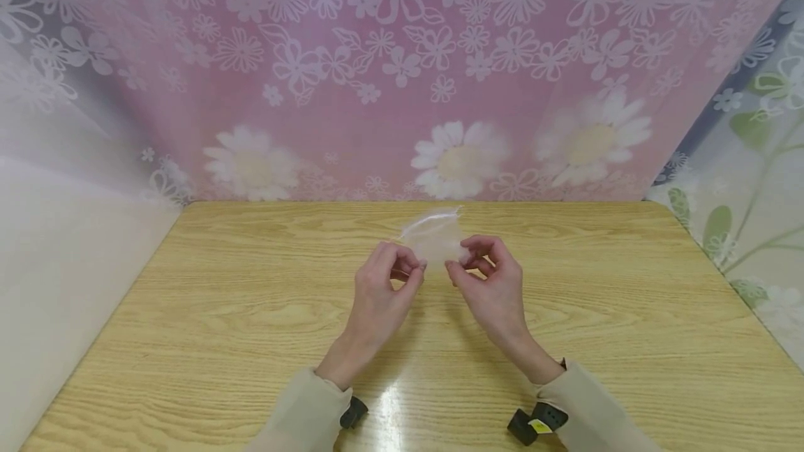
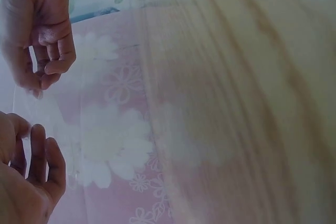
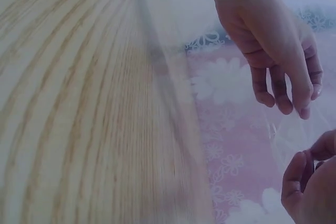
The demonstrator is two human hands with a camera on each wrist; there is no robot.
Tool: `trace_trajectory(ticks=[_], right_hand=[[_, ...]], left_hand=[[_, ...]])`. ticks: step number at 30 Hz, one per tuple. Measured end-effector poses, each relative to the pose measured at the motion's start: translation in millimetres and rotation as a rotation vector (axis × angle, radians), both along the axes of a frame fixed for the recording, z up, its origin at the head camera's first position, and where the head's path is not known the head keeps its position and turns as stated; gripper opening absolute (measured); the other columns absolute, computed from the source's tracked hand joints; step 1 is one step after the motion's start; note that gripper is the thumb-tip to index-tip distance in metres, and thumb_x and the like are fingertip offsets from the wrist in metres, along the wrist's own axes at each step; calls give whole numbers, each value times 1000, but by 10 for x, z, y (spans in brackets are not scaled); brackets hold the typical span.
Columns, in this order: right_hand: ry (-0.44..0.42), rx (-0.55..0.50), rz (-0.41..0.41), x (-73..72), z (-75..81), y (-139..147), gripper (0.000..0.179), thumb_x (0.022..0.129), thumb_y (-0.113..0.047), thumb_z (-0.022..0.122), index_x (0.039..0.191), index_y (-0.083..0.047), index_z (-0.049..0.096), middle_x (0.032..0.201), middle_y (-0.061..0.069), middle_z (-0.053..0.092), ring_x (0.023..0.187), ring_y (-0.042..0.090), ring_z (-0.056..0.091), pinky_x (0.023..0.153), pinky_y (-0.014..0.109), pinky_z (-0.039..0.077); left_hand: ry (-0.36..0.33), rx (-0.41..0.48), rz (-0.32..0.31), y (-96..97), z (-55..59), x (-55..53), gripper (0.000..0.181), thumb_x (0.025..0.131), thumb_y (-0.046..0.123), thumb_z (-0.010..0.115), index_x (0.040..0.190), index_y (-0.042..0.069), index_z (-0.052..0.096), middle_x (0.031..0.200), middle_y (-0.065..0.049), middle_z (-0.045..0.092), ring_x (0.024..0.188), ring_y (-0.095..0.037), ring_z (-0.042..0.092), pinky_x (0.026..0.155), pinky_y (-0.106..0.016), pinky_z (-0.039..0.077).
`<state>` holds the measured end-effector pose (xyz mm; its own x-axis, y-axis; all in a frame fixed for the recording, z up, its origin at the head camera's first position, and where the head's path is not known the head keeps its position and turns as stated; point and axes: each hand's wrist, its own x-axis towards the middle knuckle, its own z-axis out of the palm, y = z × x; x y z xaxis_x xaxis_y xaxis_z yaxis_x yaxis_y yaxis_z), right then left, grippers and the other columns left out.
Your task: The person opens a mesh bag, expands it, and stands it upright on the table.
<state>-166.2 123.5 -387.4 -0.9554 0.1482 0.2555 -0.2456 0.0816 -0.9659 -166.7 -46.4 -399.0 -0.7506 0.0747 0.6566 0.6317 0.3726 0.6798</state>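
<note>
Between both hands hangs a clear plastic bag (image 1: 433,236), see-through, with a bright glint along its far edge. My left hand (image 1: 384,284) pinches its near left corner between thumb and fingertips. On the other side my right hand (image 1: 493,284) pinches the near right part the same way. Both hands are held above the wooden table. In the left wrist view the left hand (image 2: 26,177) lies low and the right hand (image 2: 39,30) above it, with the film barely visible. The right wrist view shows the bag (image 3: 294,129) faintly between the fingers.
The wood-grain table (image 1: 251,340) reaches back to a pink flowered curtain (image 1: 352,124). Pale curtains (image 1: 754,194) hang at both sides. Dark wrist-worn devices (image 1: 524,425) sit at the sleeve cuffs.
</note>
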Motion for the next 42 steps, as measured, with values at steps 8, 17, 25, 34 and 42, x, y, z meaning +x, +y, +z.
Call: trace_trajectory(ticks=[8, 17, 25, 34, 42], right_hand=[[7, 11, 31, 22, -14, -5, 18, 91, 3, 72, 101, 2, 57, 89, 11, 67, 71, 14, 75, 63, 33, 63], [59, 24, 0, 26, -48, -11, 14, 94, -3, 72, 95, 3, 59, 85, 23, 71, 71, 20, 76, 59, 33, 63], [140, 34, -19, 17, -61, -3, 14, 91, 2, 74, 92, 5, 60, 84, 23, 71, 73, 12, 74, 60, 31, 62], [309, 200, -75, 23, -86, 6, 17, 85, 5, 78, 94, 2, 65, 86, 11, 68, 77, -1, 67, 64, 15, 57], [364, 86, -49, 38, -51, -4, 20, 87, 9, 74, 104, 6, 66, 89, 22, 71, 75, 5, 71, 62, 19, 59]], left_hand=[[10, 40, 52, 11, -2, -3, 18, 88, -1, 75, 99, 4, 62, 92, -8, 62, 78, -16, 65, 70, -24, 61], [-61, 111, 84, 1, -4, -3, 24, 84, -7, 73, 102, 5, 62, 92, -9, 60, 77, -16, 64, 71, -27, 62], [-9, 113, 114, -17, -23, -31, 17, 88, -1, 75, 100, 4, 64, 91, -8, 64, 77, -16, 66, 71, -27, 62], [-7, 151, 95, -16, -22, -33, 16, 90, 9, 78, 99, 5, 66, 95, -9, 66, 82, -19, 71, 70, -34, 64], [33, 211, 35, -15, -23, -38, 16, 86, -11, 72, 96, 0, 64, 99, -14, 68, 87, -25, 73, 77, -28, 63]])
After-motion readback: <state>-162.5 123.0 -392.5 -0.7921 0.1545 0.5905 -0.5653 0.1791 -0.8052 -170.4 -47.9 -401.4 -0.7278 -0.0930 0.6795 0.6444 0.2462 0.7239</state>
